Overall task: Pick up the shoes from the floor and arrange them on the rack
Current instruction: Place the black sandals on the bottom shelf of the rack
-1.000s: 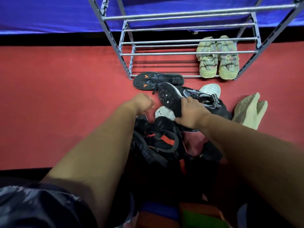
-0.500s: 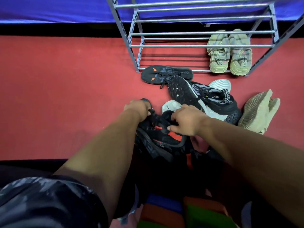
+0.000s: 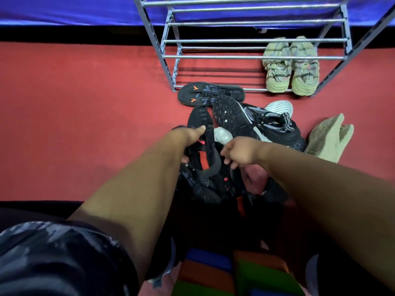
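Above the red carpeted floor (image 3: 85,116), in front of the grey metal tube rack (image 3: 254,57): reaching forward with both bare forearms over a heap of dark shoes. Left hand (image 3: 188,135) clamping a black knit sneaker with red inner lining (image 3: 203,144), thumb pressing on the upper, toe pointing away, lifting it just clear of the heap. Right hand (image 3: 239,152) hovering beside that sneaker's collar with fingers curling loosely, apparently gripping nothing; contact hard to judge.

Lying underneath, mostly hidden by arms and shadow, more black shoes with orange-red flecks (image 3: 205,189); count and shapes impossible to make out. Peeking out between them, a white shoe (image 3: 222,134), largely covered. Cut off at the lower edge, blurred coloured blocks.

Resting on its side against the heap, a black-and-grey knit trainer with studded rubber sole (image 3: 256,122). Lying flat near the rack's foot, a black sole with orange chevrons (image 3: 211,94). Tipping over to the right, a beige ribbed-sole shoe (image 3: 329,137). Sitting upright side by side on the rack's lowest rails, a pair of pale olive fabric sneakers (image 3: 290,67).
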